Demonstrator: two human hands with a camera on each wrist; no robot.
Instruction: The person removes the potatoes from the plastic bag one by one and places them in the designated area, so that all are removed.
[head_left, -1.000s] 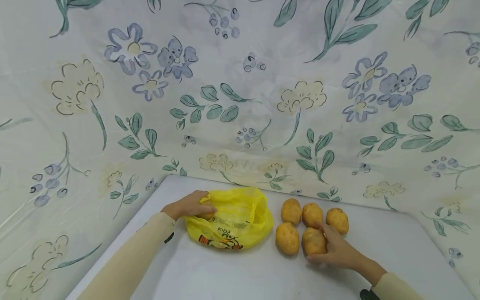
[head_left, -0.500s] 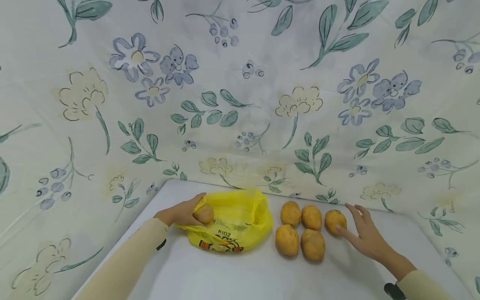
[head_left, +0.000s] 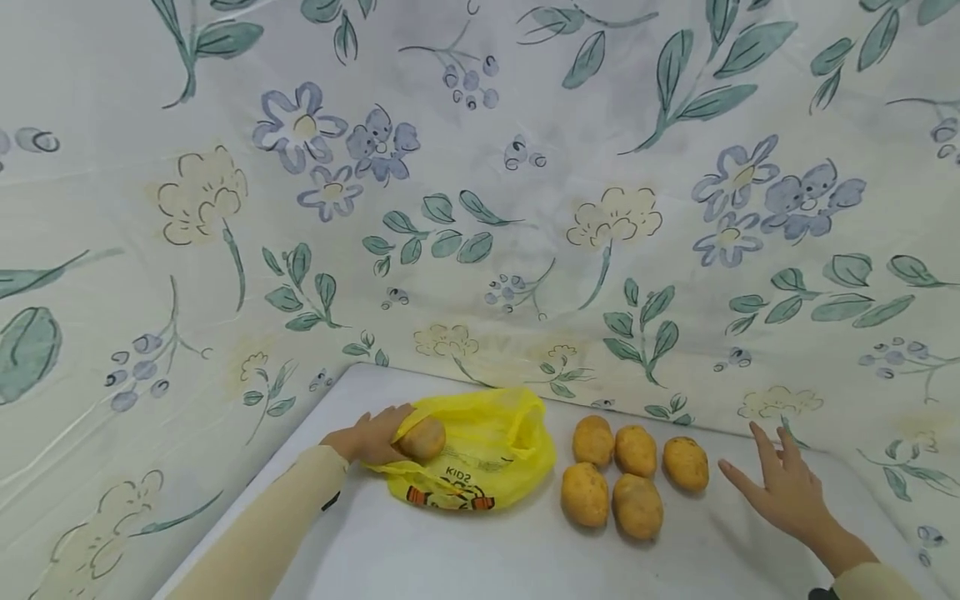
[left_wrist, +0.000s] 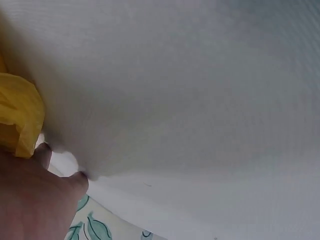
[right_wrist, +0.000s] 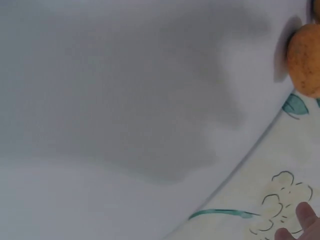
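Note:
A yellow plastic bag [head_left: 487, 467] with printed lettering lies on the white table, its mouth toward the left. My left hand [head_left: 375, 437] holds the bag's edge at the mouth, where a potato [head_left: 423, 439] sits against the hand. Part of the thumb and fingers is hidden by the bag. In the left wrist view the yellow bag [left_wrist: 20, 110] shows beside the fingers. My right hand [head_left: 787, 487] hovers at the right with fingers spread and nothing in it. Nearest to it is a potato [head_left: 686, 464], the rightmost of several in two rows.
Between the bag and the right hand lie other potatoes: two at the back [head_left: 593, 441], [head_left: 636, 451] and two in front [head_left: 585, 495], [head_left: 637, 507]. A flower-printed sheet [head_left: 525, 283] stands behind the white table [head_left: 450, 558].
My right hand has let go of the front right potato, passed the rightmost one and moved off to the right. The left hand and the potato by it have shifted left, then stayed at the bag's mouth.

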